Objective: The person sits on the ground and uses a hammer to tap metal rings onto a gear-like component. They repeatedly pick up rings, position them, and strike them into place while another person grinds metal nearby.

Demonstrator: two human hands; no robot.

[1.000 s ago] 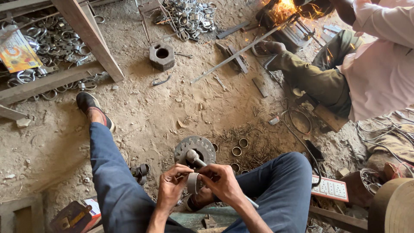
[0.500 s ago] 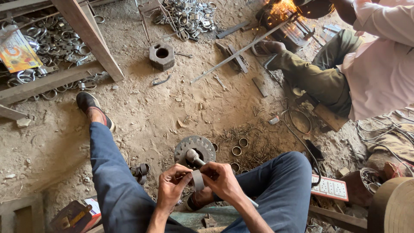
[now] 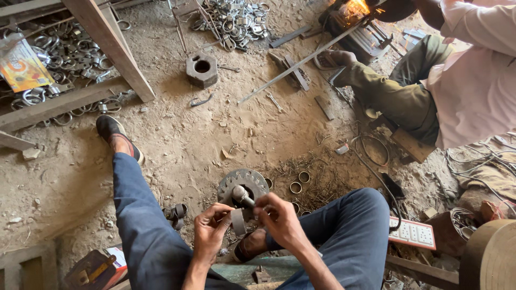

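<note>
I sit on the dirt floor with my legs apart. My left hand [image 3: 210,232] and my right hand [image 3: 280,221] meet between my knees, both gripping a short grey metal ring [image 3: 237,221]. A metal rod [image 3: 243,196] stands just above my fingers, its rounded top over a toothed gear wheel [image 3: 243,181] that lies flat on the ground. The ring is held close to the rod's lower end; whether it touches the rod is hidden by my fingers.
Several small rings [image 3: 299,182] lie right of the gear. A co-worker in a pink shirt [image 3: 473,80] sits at the right, near a fire [image 3: 355,8] and a long bar [image 3: 301,63]. A holed metal block [image 3: 202,69], wooden beams [image 3: 110,45] and ring piles [image 3: 54,59] lie beyond.
My hands have shifted the ring slightly between my fingers near the rod. The co-worker's long bar has stayed near the fire.
</note>
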